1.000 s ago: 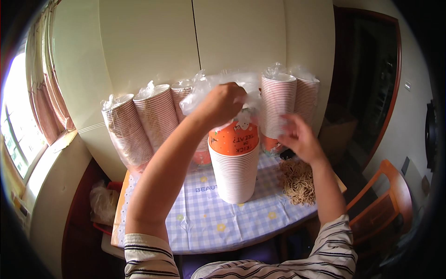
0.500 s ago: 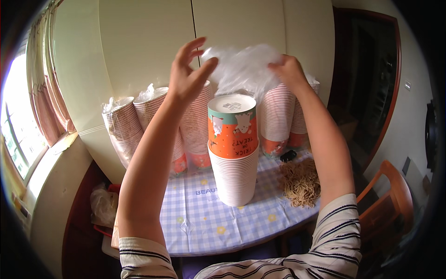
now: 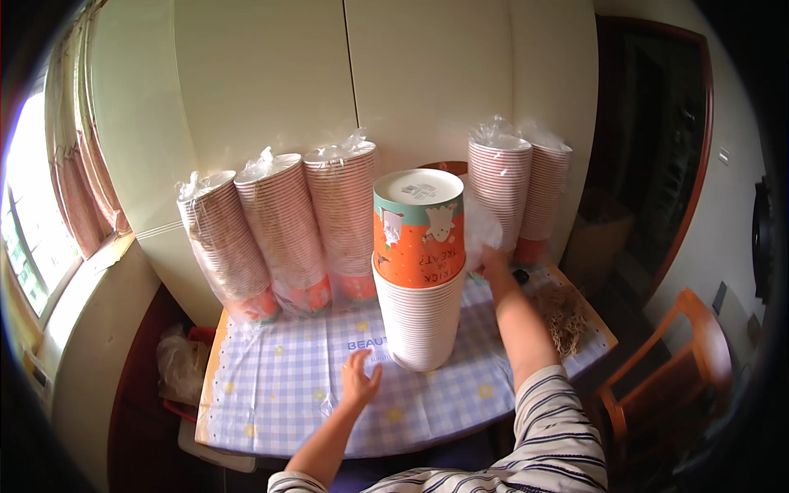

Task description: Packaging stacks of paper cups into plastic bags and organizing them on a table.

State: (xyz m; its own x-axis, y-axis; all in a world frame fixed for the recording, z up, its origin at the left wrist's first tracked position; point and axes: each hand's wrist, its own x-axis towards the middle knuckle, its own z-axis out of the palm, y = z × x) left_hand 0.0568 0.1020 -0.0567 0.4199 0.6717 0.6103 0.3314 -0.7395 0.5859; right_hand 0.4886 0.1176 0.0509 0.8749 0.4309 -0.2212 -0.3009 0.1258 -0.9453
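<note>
A tall upside-down stack of paper cups (image 3: pixel 419 324) stands in the middle, the top one orange and teal with small ghost figures and a white base facing up. My left hand (image 3: pixel 360 380) hovers left of the stack's foot, fingers apart and holding nothing. My right hand (image 3: pixel 496 264) reaches past the stack's right side. Its fingers are closed on a crumpled clear plastic bag (image 3: pixel 485 228), which is partly hidden behind the cups.
Several bagged cup stacks (image 3: pixel 283 222) line the table's back edge, with two more stacks (image 3: pixel 499 177) at the back right. Tan shredded filler (image 3: pixel 561 316) and a small black object (image 3: pixel 521 277) lie on the right of the checked tablecloth (image 3: pixel 271 386). A wooden chair (image 3: pixel 707 353) is at the right.
Both hands have come down from above the stack. The left hand moved to the stack's near left; the right took the plastic bag down behind its right side.
</note>
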